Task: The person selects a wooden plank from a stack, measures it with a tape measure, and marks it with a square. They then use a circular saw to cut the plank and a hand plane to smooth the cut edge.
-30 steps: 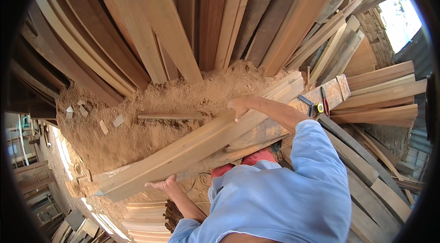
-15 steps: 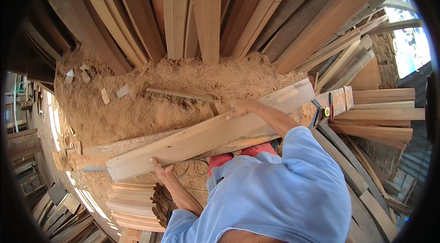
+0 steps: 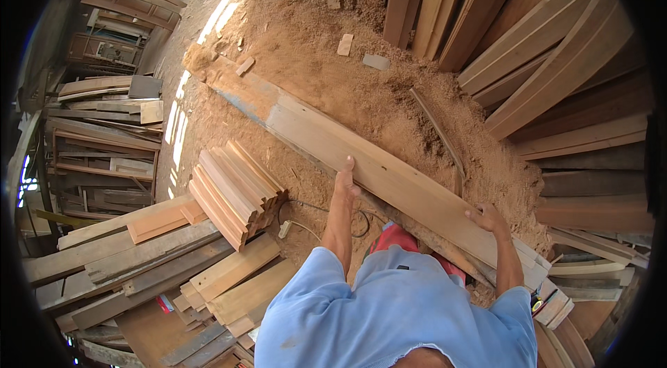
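Note:
A long pale wooden plank [image 3: 403, 187] lies diagonally across a worn, sawdust-coated beam [image 3: 243, 107]. My left hand [image 3: 347, 177] grips the plank's near edge left of its middle, thumb over the top face and the other fingers partly hidden below. My right hand [image 3: 490, 219] holds the plank toward its right end, fingers bent on the wood. Part of a yellow tape measure [image 3: 537, 303] shows beside my right forearm. A thin wooden strip [image 3: 434, 128] lies in the sawdust beyond the plank.
Heaped sawdust [image 3: 292, 35] with small offcuts [image 3: 376, 62] covers the ground. Tall boards [image 3: 542, 42] lean along the right. A stack of moulded strips [image 3: 229, 187], a cable [image 3: 319, 208] and loose planks [image 3: 139, 271] lie at lower left. Frames and more timber [image 3: 104, 146] fill the far left.
The view has swung leftward, showing more of the left side. Both hands still hold the plank; my left thumb now sits on its top face.

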Available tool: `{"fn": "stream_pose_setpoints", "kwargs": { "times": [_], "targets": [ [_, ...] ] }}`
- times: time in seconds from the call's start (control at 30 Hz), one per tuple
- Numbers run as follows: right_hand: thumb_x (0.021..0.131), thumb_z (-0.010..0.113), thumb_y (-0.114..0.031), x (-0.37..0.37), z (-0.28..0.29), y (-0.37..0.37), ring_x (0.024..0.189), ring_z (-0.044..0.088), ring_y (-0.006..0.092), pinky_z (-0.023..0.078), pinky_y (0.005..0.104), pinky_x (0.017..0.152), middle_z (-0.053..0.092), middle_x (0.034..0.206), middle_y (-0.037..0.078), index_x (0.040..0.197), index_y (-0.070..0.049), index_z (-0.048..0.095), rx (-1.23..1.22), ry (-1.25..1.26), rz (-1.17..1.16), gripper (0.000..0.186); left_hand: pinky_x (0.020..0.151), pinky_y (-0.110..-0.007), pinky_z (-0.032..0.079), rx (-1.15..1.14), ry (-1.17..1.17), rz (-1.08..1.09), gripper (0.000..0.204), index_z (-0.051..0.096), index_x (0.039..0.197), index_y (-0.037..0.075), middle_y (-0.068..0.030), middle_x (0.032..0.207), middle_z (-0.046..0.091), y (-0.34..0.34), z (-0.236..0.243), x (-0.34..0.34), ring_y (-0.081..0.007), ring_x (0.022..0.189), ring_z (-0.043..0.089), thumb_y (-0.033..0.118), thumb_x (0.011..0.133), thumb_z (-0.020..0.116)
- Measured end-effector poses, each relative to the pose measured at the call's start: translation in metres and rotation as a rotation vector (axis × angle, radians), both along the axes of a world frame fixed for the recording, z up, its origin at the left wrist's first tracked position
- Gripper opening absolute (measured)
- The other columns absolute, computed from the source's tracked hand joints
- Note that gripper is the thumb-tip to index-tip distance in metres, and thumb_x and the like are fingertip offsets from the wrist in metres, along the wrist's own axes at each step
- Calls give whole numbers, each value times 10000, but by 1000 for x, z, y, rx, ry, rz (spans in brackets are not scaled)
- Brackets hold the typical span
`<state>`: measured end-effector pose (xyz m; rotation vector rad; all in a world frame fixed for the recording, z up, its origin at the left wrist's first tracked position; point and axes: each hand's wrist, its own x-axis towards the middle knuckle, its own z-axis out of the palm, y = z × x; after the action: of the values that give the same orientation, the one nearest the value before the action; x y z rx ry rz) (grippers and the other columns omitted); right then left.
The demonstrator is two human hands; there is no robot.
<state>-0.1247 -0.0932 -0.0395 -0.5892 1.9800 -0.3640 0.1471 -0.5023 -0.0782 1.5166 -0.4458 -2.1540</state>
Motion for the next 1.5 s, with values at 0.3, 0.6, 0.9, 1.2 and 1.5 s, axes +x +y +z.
{"fn": "stream_pose_setpoints", "kwargs": {
  "times": [0.3, 0.6, 0.9, 1.2, 1.5],
  "targets": [
    [833, 740, -580, 11, 17, -8, 1021, 655, 353, 507, 445, 860, 675, 1086, 264, 1088, 50, 684, 6, 36, -88, 682, 1131, -633, 366, -31, -62, -193, 837, 366, 1521, 42, -176, 1541, 446, 0, 9, 3, -372, 1388, 460, 489, 918, 736],
    [852, 701, -626, 23, 26, -7, 1175, 628, 403, 492, 460, 980, 653, 1248, 294, 1241, 65, 639, 10, -27, -174, 795, 432, -360, 451, -319, -860, -1356, 690, 695, 878, -34, -141, 646, 681, -37, 64, 8, -185, 509, 642, 656, 874, 696],
    [870, 741, -488, 50, -40, 11, 1206, 621, 426, 487, 467, 1023, 655, 1286, 275, 1354, -42, 612, -195, 41, -369, 671, 929, -482, 516, -1575, -315, -1948, 696, 606, 1193, 12, -235, 1129, 692, 105, 87, -174, -383, 1063, 671, 559, 798, 778],
    [884, 728, -430, 63, 33, 3, 1336, 498, 407, 437, 484, 1066, 587, 1384, 213, 1431, -172, 545, 59, 539, -422, 633, 958, -489, 521, -1260, -194, -2482, 981, 521, 1310, -97, -333, 1204, 657, 200, 25, -219, -436, 1147, 652, 712, 787, 707],
    [920, 632, -269, 137, 69, 287, 1148, 609, 391, 472, 461, 1018, 665, 1165, 231, 1203, 16, 643, 478, 671, -1587, 402, 926, -528, 508, -1211, -423, -2628, 923, 612, 1196, -94, -339, 1102, 679, 215, 42, -230, -462, 1094, 660, 769, 876, 545]
  ]
}}
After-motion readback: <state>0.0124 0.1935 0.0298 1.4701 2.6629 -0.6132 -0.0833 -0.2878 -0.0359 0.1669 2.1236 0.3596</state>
